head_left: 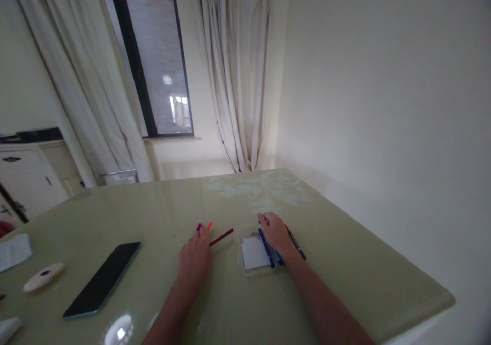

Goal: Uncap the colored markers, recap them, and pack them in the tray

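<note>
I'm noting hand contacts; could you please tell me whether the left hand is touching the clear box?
Apart: the head view shows bare tabletop between the left hand and the clear box.

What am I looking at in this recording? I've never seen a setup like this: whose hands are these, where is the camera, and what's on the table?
There is no machine here, just one person's bare hands. The single picture comes from a camera on that person's head, looking forward and down.

The left hand is on the table, with pink and red tips showing past its fingers and a brown pen beside it. The right hand is over a clear box, near a blue pen. A black tablet or phone lies farther left.

Whether either hand grips anything is too small to tell.
</note>
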`<state>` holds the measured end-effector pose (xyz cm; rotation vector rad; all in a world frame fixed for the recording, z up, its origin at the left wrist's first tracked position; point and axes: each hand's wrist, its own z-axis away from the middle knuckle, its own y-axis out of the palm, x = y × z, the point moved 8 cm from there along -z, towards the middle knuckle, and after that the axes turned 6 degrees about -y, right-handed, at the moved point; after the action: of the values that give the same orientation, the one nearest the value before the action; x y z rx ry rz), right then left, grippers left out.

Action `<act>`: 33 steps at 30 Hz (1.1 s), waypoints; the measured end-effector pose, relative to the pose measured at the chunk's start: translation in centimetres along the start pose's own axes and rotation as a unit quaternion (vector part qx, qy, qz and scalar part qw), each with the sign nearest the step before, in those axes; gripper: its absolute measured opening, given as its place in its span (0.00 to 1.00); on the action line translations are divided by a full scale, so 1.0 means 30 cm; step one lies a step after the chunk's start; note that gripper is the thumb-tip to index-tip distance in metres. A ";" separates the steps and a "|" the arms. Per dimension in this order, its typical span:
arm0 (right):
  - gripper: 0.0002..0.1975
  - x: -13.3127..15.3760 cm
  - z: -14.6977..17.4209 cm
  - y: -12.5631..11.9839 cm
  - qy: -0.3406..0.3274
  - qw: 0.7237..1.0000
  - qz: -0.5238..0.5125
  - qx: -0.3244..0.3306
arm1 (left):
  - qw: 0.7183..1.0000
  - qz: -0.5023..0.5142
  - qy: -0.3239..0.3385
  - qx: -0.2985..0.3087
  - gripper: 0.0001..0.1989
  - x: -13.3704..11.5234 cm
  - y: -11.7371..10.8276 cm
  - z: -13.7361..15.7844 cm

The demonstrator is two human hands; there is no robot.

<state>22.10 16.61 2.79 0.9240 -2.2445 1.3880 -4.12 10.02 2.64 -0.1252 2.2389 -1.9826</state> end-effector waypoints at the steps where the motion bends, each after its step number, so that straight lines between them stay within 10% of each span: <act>1: 0.23 0.002 0.004 0.017 -0.008 0.999 0.046 0.025 | 1.000 -0.003 -0.012 0.003 0.26 0.009 -0.003 0.003; 20: 0.13 0.056 0.034 0.047 -0.039 0.983 0.149 0.099 | 0.994 0.110 -0.024 -0.013 0.24 0.018 0.035 -0.015; 28: 0.13 0.045 0.032 0.056 -0.040 0.984 0.147 0.092 | 0.921 0.376 0.008 0.097 0.27 -0.043 0.079 -0.045; 33: 0.13 0.040 0.032 0.062 -0.042 0.982 0.157 0.099 | 0.898 0.438 0.017 0.026 0.35 -0.035 0.033 -0.041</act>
<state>20.00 15.93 1.83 0.7203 -2.4274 1.7669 -3.25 11.52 1.87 0.7848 1.7471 -1.5087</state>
